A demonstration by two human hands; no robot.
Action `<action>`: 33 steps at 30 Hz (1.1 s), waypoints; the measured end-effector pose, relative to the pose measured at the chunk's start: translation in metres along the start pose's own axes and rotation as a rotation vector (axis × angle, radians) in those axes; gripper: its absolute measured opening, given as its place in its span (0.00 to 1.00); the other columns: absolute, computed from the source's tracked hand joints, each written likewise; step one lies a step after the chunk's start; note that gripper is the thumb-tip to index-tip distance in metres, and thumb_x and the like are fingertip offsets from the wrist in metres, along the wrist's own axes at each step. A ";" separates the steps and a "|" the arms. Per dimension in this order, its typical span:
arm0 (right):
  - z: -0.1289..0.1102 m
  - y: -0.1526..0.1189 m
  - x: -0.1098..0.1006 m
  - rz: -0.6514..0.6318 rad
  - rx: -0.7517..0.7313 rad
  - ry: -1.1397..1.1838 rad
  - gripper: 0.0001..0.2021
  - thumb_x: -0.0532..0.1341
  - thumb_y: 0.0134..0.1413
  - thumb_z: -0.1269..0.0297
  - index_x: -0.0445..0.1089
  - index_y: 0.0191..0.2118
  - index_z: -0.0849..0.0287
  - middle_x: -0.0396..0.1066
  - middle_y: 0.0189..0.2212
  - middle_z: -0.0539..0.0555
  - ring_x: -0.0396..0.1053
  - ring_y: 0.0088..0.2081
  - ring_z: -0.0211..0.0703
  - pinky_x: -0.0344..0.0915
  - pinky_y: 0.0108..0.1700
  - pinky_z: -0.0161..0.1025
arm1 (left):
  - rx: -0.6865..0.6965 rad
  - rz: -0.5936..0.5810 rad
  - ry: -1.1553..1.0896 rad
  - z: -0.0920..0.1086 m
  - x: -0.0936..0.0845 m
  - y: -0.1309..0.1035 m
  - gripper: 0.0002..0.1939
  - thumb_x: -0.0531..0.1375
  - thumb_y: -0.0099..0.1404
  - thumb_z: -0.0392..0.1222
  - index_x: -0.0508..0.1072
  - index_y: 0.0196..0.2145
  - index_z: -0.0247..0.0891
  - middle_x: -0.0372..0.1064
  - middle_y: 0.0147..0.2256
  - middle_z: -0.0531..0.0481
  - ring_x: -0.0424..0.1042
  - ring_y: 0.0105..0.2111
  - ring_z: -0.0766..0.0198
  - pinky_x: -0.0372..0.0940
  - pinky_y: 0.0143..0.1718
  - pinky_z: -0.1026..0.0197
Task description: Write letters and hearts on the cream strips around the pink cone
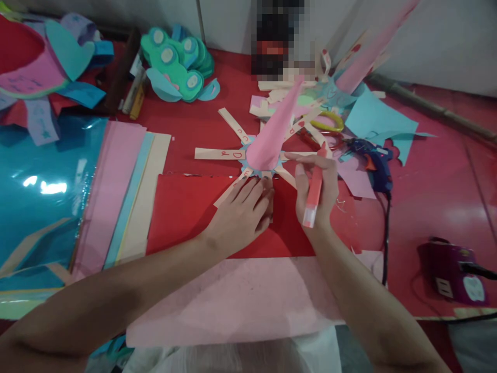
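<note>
A pink paper cone (274, 132) stands on a scalloped light blue paper base, with cream paper strips (217, 154) radiating outward. Several strips carry red letters. My left hand (243, 207) is at the near side of the base, its fingers bent over the lower strips and partly hiding them; one strip runs under the fingertips toward the thumb. In my right hand (320, 186) is a red marker (315, 189), slanting between thumb and fingers, its translucent end toward me. The right index finger stretches out to the strip on the right of the base.
Green frog-like paper crafts (180, 65) lie at the back left. Coloured paper sheets (112, 191) are stacked at left. At right are yellow-handled scissors (328, 122), a blue glue gun (378, 163), a second pink cone (368, 57) and a purple power socket box (456, 272) with a cord.
</note>
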State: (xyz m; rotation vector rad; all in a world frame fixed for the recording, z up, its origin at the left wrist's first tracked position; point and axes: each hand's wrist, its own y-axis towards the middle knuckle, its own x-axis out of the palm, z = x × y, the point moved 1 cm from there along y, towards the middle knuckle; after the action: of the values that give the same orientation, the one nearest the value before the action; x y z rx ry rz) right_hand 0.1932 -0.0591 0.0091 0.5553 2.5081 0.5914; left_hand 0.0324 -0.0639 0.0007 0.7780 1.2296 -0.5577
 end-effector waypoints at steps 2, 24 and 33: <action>0.000 0.001 0.000 -0.008 0.014 -0.002 0.03 0.56 0.61 0.65 0.64 0.40 0.51 0.75 0.41 0.56 0.74 0.45 0.44 0.70 0.51 0.51 | 0.003 0.016 0.002 0.000 0.000 0.000 0.20 0.54 0.69 0.42 0.70 0.53 0.26 0.68 0.54 0.33 0.67 0.56 0.46 0.60 0.60 0.45; 0.018 0.000 0.006 -0.072 0.140 0.039 0.05 0.56 0.60 0.61 0.63 0.43 0.51 0.70 0.46 0.55 0.70 0.52 0.46 0.67 0.56 0.52 | 0.026 0.051 0.005 0.000 0.001 0.000 0.20 0.49 0.72 0.40 0.68 0.54 0.24 0.68 0.54 0.32 0.69 0.54 0.47 0.66 0.54 0.49; 0.020 0.000 0.006 -0.113 0.168 0.037 0.05 0.56 0.60 0.62 0.64 0.42 0.52 0.71 0.45 0.56 0.71 0.50 0.47 0.69 0.53 0.51 | 0.259 0.016 -0.204 0.007 0.006 -0.002 0.19 0.51 0.72 0.43 0.68 0.54 0.29 0.67 0.57 0.37 0.66 0.58 0.51 0.62 0.60 0.50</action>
State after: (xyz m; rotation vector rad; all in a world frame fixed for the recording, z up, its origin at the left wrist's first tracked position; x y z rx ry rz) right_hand 0.1992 -0.0502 -0.0090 0.4626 2.6194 0.3539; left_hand 0.0365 -0.0707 -0.0042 0.9223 0.9732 -0.7740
